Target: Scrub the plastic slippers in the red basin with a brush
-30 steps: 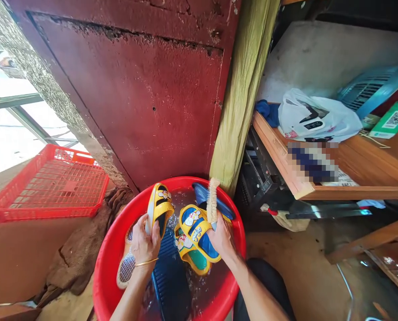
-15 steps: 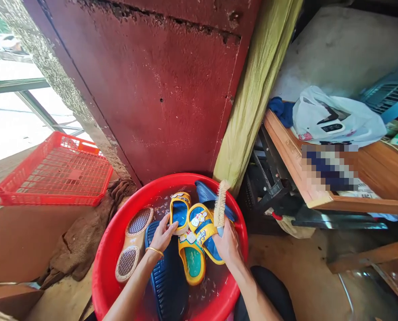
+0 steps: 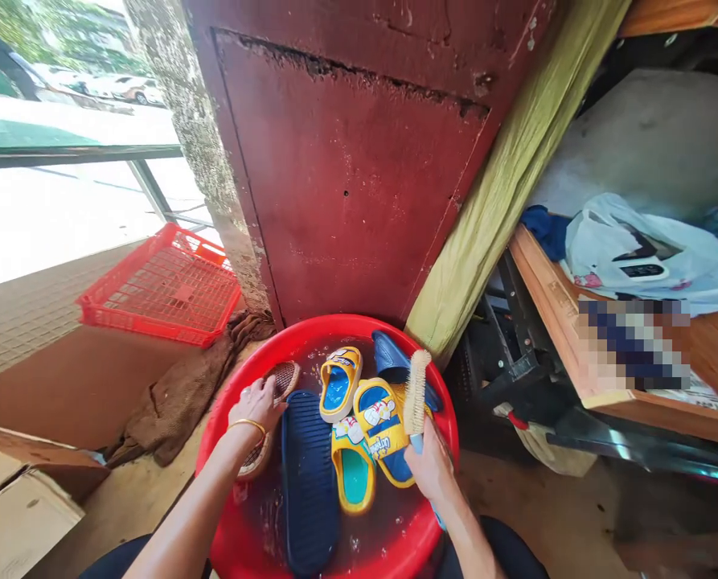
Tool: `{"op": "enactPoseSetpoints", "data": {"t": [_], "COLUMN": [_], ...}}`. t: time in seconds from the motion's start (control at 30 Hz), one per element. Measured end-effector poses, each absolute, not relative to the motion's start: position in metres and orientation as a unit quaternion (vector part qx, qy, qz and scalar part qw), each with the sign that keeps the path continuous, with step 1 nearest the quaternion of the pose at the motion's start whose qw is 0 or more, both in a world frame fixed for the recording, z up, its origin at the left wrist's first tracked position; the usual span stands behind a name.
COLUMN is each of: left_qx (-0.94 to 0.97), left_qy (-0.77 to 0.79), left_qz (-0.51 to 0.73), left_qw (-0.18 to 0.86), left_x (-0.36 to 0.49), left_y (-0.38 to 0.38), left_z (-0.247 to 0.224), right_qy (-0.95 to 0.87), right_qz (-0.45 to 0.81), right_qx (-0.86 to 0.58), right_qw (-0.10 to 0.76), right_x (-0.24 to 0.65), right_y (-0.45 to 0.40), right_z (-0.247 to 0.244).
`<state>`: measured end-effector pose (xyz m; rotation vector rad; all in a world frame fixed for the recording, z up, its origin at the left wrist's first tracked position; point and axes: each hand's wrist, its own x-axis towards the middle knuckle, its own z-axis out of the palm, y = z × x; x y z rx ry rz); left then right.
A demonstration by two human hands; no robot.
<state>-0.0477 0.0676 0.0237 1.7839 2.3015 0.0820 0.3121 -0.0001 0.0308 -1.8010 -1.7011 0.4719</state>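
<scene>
A red basin (image 3: 210, 482) of water holds several slippers. My left hand (image 3: 257, 408) lies over a tan slipper (image 3: 286, 379) with a mesh-patterned sole, at the basin's left side; its fingers curl onto the slipper. My right hand (image 3: 432, 462) grips a scrub brush (image 3: 416, 394) by its blue handle, bristles raised. Left of the brush lie a yellow slipper with a blue insole (image 3: 386, 434) and one with a green insole (image 3: 354, 474). Another small yellow slipper (image 3: 339, 384) sits higher up. A long navy slipper (image 3: 310, 482) lies sole up, and a blue one (image 3: 388, 354) rests at the back rim.
Behind the basin stands a dark red door (image 3: 359, 185), with a yellow-green cloth (image 3: 485, 241) beside it. A red crate (image 3: 159, 289) and brown cloth (image 3: 171, 410) are at left. A wooden shelf (image 3: 551, 305) with a white plastic bag (image 3: 654, 249) stands at right.
My left hand has let go of the small yellow slipper and moved left onto the tan one. My right hand still holds the brush. The camera view has shifted left.
</scene>
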Motion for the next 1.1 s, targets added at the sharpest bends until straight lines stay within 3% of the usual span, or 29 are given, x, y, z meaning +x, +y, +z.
{"op": "enactPoseSetpoints", "data": {"t": [0.3,0.53,0.73,0.9,1.1], "left_qx": [0.582,0.547,0.55,0.58,0.49], "left_qy": [0.791,0.804,0.769,0.686,0.587], "left_qz": [0.023,0.156,0.272,0.384,0.494], "left_qw": [0.188,0.172,0.179,0.213,0.413], "left_x": [-0.036,-0.027,-0.024,-0.019,-0.02], "left_y": [0.008,-0.005,-0.006,-0.006,-0.033], "left_z": [0.014,0.036,0.062,0.074,0.078], "right_qy": [-0.699,-0.793,-0.795,-0.784,-0.739], "right_qz": [0.137,0.239,0.166,0.223,0.229], "right_qx": [-0.615,-0.517,-0.564,-0.543,-0.567], "right_qw": [0.339,0.217,0.152,0.204,0.283], "right_x": [0.295,0.259,0.253,0.256,0.258], "right_y": [-0.031,-0.055,-0.052,-0.053,-0.053], "right_z": [0.062,0.04,0.018,0.023,0.046]}}
